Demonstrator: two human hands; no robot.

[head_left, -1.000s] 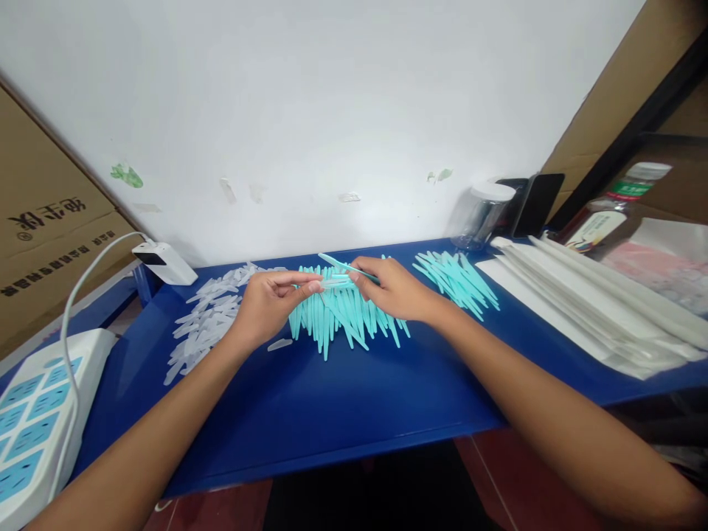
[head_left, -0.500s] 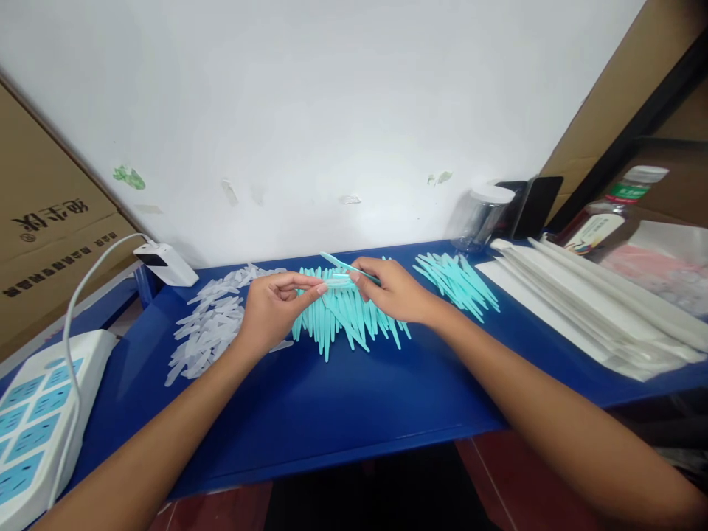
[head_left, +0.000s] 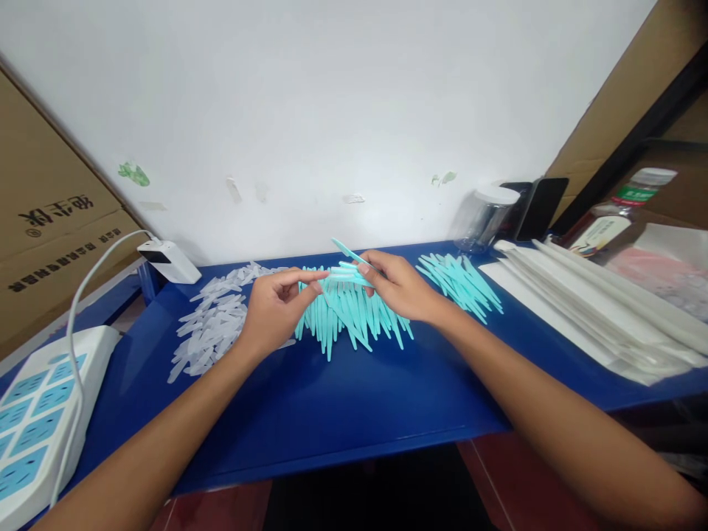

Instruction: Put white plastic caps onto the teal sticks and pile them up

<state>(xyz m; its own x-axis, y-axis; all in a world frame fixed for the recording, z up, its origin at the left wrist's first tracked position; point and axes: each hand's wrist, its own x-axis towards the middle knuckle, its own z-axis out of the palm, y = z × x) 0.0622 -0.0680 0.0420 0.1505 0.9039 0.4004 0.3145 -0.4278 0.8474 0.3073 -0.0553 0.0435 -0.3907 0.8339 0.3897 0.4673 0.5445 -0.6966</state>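
Several slim turquoise plastic sticks (head_left: 354, 274) are bunched in my right hand (head_left: 394, 284), its thumb pressed over them. One of these sticks slants up and left above the others. My left hand (head_left: 279, 302) meets the left ends of the bunch, index finger stretched and thumb tip close under it. Anything small between those fingertips is hidden. Below both hands lies a spread pile of the same turquoise sticks (head_left: 337, 317). A heap of small translucent whitish plastic pieces (head_left: 213, 324) lies left of my left hand.
A smaller pile of turquoise sticks (head_left: 462, 286) rests on the blue table (head_left: 332, 405) at right. Beyond it are white packing sleeves (head_left: 591, 310), a clear jar (head_left: 484, 217) and a bottle (head_left: 608, 214). A power strip (head_left: 49, 413) and a white plugged device (head_left: 169, 259) stand left.
The sticks in my right hand have tipped and fanned out, their left ends rising. My left thumb has drawn back slightly from them. The camera view has shifted a little.
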